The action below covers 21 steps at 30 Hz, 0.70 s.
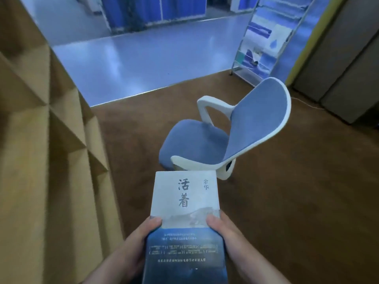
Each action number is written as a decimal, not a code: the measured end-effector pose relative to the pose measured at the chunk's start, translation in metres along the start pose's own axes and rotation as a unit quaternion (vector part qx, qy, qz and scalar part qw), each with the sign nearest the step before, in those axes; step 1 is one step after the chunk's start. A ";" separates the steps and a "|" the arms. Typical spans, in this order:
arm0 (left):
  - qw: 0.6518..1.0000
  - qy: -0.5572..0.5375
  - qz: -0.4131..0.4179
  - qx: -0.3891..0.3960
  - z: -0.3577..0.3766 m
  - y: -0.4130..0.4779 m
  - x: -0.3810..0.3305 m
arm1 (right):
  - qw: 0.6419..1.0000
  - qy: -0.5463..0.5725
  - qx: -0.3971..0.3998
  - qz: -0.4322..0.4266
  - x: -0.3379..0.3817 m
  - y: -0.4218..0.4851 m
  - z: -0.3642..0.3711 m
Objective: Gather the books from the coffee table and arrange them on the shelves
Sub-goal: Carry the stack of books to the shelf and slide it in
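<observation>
At the bottom centre of the frame, both hands are gripping a white-and-dark-blue paperback book (185, 218) with Chinese characters on its cover. The left hand (131, 244) is clasping its left edge, thumb on the cover; the right hand (229, 240) is clasping the right edge likewise. Tan wooden cubby shelves (41, 140) are filling the left side. A blue-cushioned white-framed chair (225, 130) is standing on brown carpet (297, 191) at centre right.

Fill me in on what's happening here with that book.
A person holds one book face up in both hands, left hand and right hand gripping its near half. Wooden shelves stand to the left with open compartments. A blue chair sits ahead on the brown carpet. The book is not yet shelved.
</observation>
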<state>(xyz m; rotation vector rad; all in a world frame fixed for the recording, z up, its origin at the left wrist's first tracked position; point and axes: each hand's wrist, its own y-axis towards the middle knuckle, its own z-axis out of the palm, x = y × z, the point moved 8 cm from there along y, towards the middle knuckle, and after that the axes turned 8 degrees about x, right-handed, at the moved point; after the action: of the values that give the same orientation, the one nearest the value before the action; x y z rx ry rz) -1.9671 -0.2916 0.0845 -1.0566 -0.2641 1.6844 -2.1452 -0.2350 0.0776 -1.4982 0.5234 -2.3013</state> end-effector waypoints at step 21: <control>0.896 -0.139 0.340 -0.250 -0.209 -0.045 -0.237 | 0.926 -0.141 0.322 0.133 0.122 0.340 0.234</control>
<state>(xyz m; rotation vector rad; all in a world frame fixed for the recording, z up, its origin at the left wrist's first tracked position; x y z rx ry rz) -1.7746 -0.5439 0.1127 -1.3837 -0.5861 2.4945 -1.9477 -0.6174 0.0986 -1.2862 -0.1096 -1.7528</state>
